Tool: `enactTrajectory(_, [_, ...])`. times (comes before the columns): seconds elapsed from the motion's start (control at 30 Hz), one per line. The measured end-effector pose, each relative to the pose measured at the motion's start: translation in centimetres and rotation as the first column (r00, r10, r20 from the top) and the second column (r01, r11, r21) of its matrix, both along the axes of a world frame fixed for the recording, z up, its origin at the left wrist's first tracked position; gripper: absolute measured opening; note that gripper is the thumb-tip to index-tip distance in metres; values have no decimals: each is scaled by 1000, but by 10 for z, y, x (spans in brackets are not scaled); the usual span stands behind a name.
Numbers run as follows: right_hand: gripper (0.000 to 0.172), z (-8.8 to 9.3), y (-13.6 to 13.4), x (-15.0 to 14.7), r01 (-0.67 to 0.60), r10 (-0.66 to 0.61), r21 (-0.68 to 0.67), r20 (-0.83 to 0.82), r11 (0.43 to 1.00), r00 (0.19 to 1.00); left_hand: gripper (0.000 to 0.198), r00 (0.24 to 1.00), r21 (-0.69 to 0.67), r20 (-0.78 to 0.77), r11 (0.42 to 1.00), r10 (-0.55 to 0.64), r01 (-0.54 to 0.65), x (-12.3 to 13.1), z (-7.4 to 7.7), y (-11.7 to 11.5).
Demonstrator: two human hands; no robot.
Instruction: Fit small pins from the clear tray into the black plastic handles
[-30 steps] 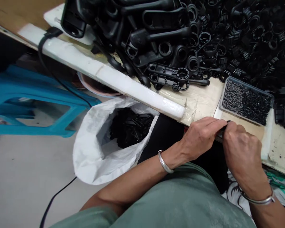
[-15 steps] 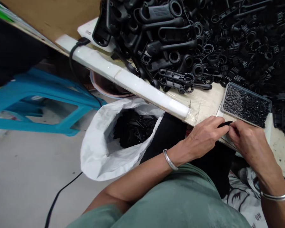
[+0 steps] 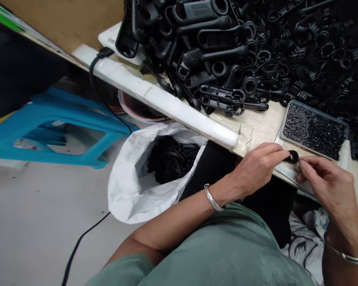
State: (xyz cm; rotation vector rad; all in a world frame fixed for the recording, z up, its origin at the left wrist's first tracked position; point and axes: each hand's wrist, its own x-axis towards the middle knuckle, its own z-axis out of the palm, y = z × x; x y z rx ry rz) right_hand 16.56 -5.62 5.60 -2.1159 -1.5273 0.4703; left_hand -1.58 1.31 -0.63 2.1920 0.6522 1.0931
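Observation:
My left hand (image 3: 258, 167) is closed on a small black plastic part with a ring-shaped end (image 3: 292, 157), held at the table's front edge. The ring end sticks out past my fingertips; the rest is hidden by them. Just right of it, my right hand (image 3: 329, 184) has its thumb and forefinger pinched together, close to the ring. Whatever is in that pinch is too small or hidden to make out. Behind both hands a clear plastic box (image 3: 313, 129) holds small silver and black pieces that look like screws.
Black plastic parts, long arms and rings (image 3: 223, 69), are heaped over the table. A white padded strip (image 3: 167, 101) runs along its edge. Below stand a white sack (image 3: 123, 190) of black parts, a pink tub (image 3: 140, 107) and a blue stool (image 3: 68, 131). A black cable (image 3: 77, 246) crosses the floor.
My right hand has drawn back a little to the right and turned, so its pinch shows. The black part's ring end has come into view beyond my left fingers.

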Motion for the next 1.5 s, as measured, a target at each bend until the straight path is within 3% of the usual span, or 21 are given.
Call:
enactTrajectory(0.2, [31,-10,-9,0,-1,2,48,-25,999,1000,14,998,-41,53,998,40,-38,1,1,1])
enactTrajectory(0.4, [29,-16,-12,-2,-28,27,108,8,994,1000,17,992,45,117,997,56,-62,1,0,-3])
enactTrajectory(0.57, [20,-13,-12,-9,-146,130,208,90,967,987,21,986,112,144,989,79,-95,4,-2,-7])
enactTrajectory(0.67, [22,-14,-12,-13,-69,64,199,30,978,997,22,983,185,170,977,70,-102,5,-1,-7])
enactTrajectory(0.73, [26,-16,-13,-13,62,-48,167,-84,984,995,22,987,302,151,949,51,-95,4,2,-6])
enactTrajectory(0.8, [28,-19,-15,-12,180,-148,155,-194,971,970,21,997,477,82,878,5,-44,4,4,-2])
enactTrajectory(0.87, [29,-22,-17,-10,245,-198,158,-265,957,944,19,999,623,-23,781,-47,52,5,4,3])
enactTrajectory(0.93, [29,-24,-18,-8,261,-208,145,-304,955,930,18,993,664,-93,739,-68,113,6,3,8])
enactTrajectory(1.0, [29,-25,-18,-6,261,-207,126,-335,957,919,20,995,605,-78,791,-54,91,7,1,12])
enactTrajectory(1.13, [28,-26,-18,-5,271,-213,100,-389,957,896,21,995,364,99,931,-9,-28,6,-4,14])
enactTrajectory(1.27, [27,-29,-18,-1,237,-186,106,-354,966,916,20,990,245,134,966,47,-79,-1,-3,14])
enactTrajectory(1.4, [21,-28,-12,-1,-4,10,211,-25,978,1000,17,987,226,118,965,106,-131,-14,1,16])
enactTrajectory(1.5, [19,-25,-1,-9,-241,182,241,242,940,953,16,985,221,96,961,146,-164,-22,1,18])
